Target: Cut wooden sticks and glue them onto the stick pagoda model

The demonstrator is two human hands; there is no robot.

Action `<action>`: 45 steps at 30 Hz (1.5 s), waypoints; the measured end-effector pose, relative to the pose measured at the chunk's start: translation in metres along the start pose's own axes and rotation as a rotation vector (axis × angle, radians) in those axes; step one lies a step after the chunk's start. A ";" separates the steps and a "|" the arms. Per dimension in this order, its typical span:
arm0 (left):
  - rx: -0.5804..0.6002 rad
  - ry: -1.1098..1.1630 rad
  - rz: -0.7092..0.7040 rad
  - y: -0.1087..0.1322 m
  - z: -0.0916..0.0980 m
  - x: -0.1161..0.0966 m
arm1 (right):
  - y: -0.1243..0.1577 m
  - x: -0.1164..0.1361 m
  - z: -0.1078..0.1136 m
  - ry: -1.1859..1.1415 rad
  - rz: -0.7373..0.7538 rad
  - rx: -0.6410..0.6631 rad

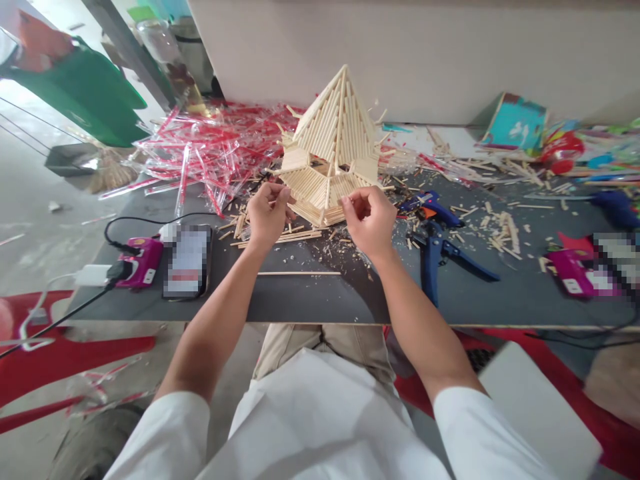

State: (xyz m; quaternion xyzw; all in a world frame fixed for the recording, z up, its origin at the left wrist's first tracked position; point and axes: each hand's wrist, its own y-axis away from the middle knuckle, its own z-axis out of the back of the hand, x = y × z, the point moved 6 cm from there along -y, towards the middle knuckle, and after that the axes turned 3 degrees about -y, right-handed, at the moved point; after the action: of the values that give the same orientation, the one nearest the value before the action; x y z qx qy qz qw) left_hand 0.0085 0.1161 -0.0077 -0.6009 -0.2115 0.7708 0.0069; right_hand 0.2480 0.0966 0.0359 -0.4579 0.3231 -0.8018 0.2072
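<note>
A pagoda-like model (343, 133) made of pale wooden sticks stands in front of me, with a pointed upper roof above a wider lower roof. My left hand (270, 212) is closed, thumb and fingers pinched at the lower roof's left edge. At the front right of that same edge, my right hand (371, 217) is also closed in a pinch. Whether either hand has a loose stick between its fingertips is hidden. One long thin stick (300, 273) lies on the table nearer me. More loose sticks (285, 239) lie beside my left hand.
Blue cutters (435, 257) and a blue glue gun (435, 207) lie right of my right hand. A phone (187, 261) and a magenta power strip (141, 261) sit left. Red-and-clear plastic wrappers (220, 147) pile up behind. Stick scraps (503, 230) litter the dark table (300, 303).
</note>
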 end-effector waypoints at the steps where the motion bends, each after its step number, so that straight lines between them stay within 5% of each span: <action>1: 0.005 -0.025 -0.020 0.002 0.000 -0.002 | 0.000 -0.001 0.000 0.000 -0.008 0.002; 8: 0.233 -0.387 -0.362 0.033 -0.018 -0.030 | 0.001 -0.003 0.001 -0.015 -0.028 -0.005; 11: 0.321 -0.374 -0.418 0.045 -0.028 -0.038 | 0.000 -0.003 0.001 -0.025 -0.030 -0.014; 20: -0.008 -0.005 -0.013 0.005 -0.001 -0.004 | -0.002 0.002 0.002 -0.010 0.025 -0.001; 27: 0.074 0.020 -0.025 -0.011 -0.002 0.009 | -0.002 0.007 0.004 -0.002 0.061 -0.017; 32: 0.004 0.116 0.035 -0.010 0.003 0.006 | -0.003 0.011 0.005 0.012 0.061 0.000; 45: -0.155 -0.485 -0.330 0.020 0.008 -0.032 | -0.003 0.007 0.009 0.022 -0.017 -0.003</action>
State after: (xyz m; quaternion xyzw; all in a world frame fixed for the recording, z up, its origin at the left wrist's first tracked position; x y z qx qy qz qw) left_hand 0.0144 0.0872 0.0165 -0.3558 -0.3599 0.8617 0.0353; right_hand 0.2522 0.0911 0.0460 -0.4520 0.3229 -0.8081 0.1960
